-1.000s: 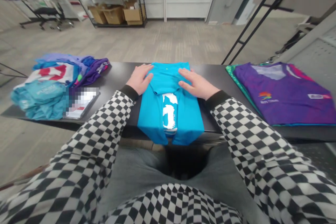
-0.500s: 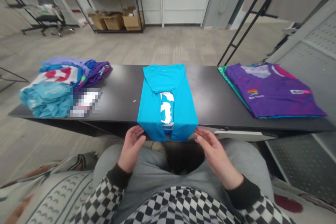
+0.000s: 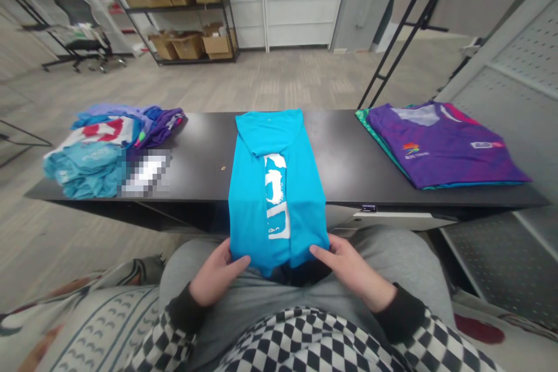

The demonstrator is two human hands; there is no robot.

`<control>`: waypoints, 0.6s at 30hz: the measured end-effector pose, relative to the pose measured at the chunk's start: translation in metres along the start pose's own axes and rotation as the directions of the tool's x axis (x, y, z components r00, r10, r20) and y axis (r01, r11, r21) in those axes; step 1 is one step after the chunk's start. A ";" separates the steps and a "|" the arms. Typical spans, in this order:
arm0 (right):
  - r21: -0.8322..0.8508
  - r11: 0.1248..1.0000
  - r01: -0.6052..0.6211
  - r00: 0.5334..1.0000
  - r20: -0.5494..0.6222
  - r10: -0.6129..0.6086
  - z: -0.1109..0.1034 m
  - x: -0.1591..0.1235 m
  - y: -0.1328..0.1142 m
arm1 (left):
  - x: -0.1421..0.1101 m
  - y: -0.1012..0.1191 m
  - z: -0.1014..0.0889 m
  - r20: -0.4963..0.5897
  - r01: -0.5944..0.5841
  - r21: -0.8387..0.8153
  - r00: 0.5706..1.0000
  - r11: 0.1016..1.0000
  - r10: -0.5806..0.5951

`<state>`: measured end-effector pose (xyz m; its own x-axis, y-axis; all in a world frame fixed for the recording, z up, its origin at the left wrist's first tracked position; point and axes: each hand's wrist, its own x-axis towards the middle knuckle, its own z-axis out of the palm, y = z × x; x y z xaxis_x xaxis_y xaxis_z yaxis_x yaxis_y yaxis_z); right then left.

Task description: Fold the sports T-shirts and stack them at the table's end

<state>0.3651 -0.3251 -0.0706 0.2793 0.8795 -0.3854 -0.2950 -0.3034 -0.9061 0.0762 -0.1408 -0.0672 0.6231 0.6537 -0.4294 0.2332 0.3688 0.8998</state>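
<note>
A bright blue T-shirt [image 3: 248, 186] lies lengthwise on the dark table, both sides folded in so a strip of white print shows down its middle. Its lower end hangs past the near table edge, over my lap. My left hand [image 3: 220, 270] pinches the left corner of that end, thumb on top and fingers beneath. The right corner is gripped the same way by my right hand [image 3: 349, 264]. The fingertips under the cloth are hidden.
On the left of the dark table [image 3: 204, 157] is a heap of crumpled shirts [image 3: 93, 160], beside a pixelated patch. A folded purple shirt [image 3: 444, 151] tops a stack on the right. Farther back stand a shelf with cardboard boxes [image 3: 187, 46] and an office chair [image 3: 78, 17].
Both hands have taken hold of the T-shirt's lower corners and drawn the hanging end up and toward me. More of the white print now shows. The view has shifted slightly.
</note>
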 end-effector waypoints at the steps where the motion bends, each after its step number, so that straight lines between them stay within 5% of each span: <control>1: 0.045 0.998 -0.032 0.999 0.010 0.031 0.002 -0.011 -0.005 | -0.013 -0.004 -0.001 0.036 0.016 -0.066 0.999 0.998 -0.014; 5: 0.196 0.959 -0.206 0.978 0.017 0.206 0.008 -0.054 -0.019 | -0.057 -0.020 -0.003 0.215 0.155 -0.226 0.971 0.962 -0.106; 8: 0.211 0.945 -0.252 0.967 0.024 0.253 0.007 -0.074 -0.017 | -0.076 -0.025 0.003 0.244 0.225 -0.218 0.955 0.950 -0.170; 11: 0.204 0.937 -0.284 0.959 0.041 0.282 0.007 -0.086 -0.004 | -0.086 -0.028 0.012 0.164 0.239 -0.242 0.965 0.940 -0.203; 14: 0.181 0.956 -0.233 0.966 -0.068 0.248 0.008 -0.095 0.013 | -0.095 -0.034 0.015 0.009 0.214 -0.210 0.976 0.954 -0.216; 18: -0.010 0.999 -0.045 0.971 -0.234 0.041 0.004 -0.106 0.017 | -0.107 -0.035 0.002 -0.105 0.072 0.164 0.993 0.984 -0.055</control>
<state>0.3264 -0.4217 -0.0445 0.4726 0.7562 -0.4525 -0.2980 -0.3461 -0.8896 0.0027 -0.2250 -0.0521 0.5278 0.6979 -0.4840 0.3970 0.3011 0.8670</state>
